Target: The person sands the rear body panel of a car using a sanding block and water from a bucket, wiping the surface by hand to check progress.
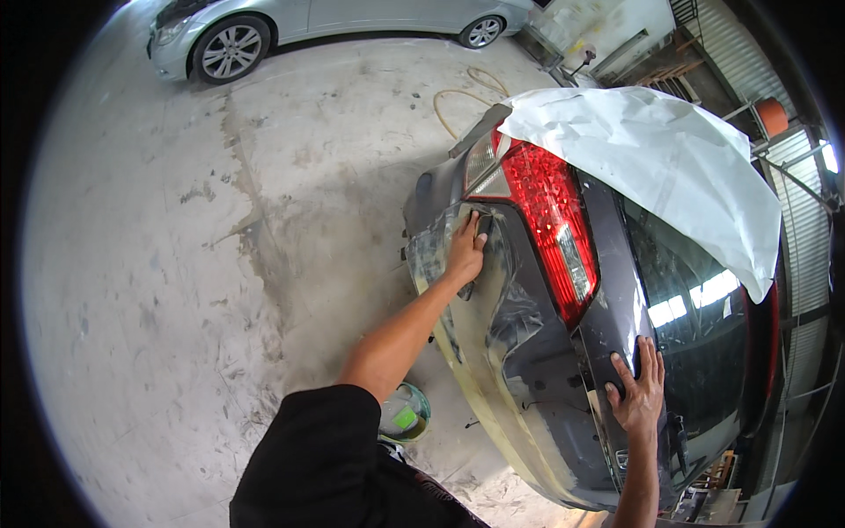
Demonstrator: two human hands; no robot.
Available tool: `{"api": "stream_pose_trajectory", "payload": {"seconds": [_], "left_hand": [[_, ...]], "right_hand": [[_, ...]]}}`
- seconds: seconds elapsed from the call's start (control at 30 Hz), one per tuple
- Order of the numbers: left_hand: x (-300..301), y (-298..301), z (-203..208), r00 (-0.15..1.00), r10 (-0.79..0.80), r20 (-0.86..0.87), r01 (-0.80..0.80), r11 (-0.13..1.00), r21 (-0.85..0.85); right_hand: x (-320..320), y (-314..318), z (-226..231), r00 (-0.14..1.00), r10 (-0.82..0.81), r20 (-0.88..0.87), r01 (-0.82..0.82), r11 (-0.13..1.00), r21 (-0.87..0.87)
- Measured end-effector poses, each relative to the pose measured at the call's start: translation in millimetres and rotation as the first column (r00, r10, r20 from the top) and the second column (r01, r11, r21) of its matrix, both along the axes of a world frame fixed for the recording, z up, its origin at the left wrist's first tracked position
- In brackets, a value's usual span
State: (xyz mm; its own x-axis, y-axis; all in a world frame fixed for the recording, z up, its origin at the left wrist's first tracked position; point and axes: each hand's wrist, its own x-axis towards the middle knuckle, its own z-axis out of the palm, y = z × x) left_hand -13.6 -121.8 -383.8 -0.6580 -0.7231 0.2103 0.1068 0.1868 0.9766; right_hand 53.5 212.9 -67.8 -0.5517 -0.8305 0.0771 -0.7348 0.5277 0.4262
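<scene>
My left hand (466,251) is closed over a dark sanding block (485,225), pressed against the car's rear bumper just below the tail light. Much of the block is hidden under the palm and fingers. Around it the bumper (510,414) shows dull, yellowish and grey sanded patches beside dark grey paint. The red and clear tail light (550,211) lies between my two hands. With fingers spread, my right hand (641,387) rests flat on the dark grey body panel beside the rear window (704,343), holding nothing.
White masking sheeting (642,158) drapes over the car's far side. A bucket (409,415) stands on the dusty floor by my left arm. A hose (440,104) curls on the floor beyond the bumper. A silver car (326,18) is parked at the far end.
</scene>
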Motion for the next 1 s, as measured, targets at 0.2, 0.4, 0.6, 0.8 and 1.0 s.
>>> {"api": "stream_pose_trajectory", "payload": {"seconds": [0.2, 0.4, 0.6, 0.8, 1.0], "left_hand": [[3, -23, -3, 0.999, -0.028, 0.044, 0.024, 0.995, 0.096], [-1, -35, -8, 0.994, 0.044, 0.099, -0.05, 0.997, 0.062], [5, 24, 37, 0.997, 0.056, -0.057, -0.056, 0.998, 0.005], [5, -22, 16, 0.983, 0.07, 0.169, -0.085, 0.993, 0.08], [15, 55, 20, 0.989, 0.104, -0.109, -0.108, 0.994, -0.026]], "right_hand": [[3, 5, -8, 1.0, 0.018, 0.001, -0.018, 1.0, 0.0], [2, 0, -7, 1.0, 0.027, 0.0, -0.027, 1.0, 0.003], [4, 5, -3, 1.0, -0.028, -0.001, 0.028, 1.0, 0.016], [0, 0, -7, 0.999, 0.035, -0.012, -0.035, 0.999, 0.0], [4, 7, -7, 1.0, -0.019, 0.0, 0.019, 1.0, 0.023]]}}
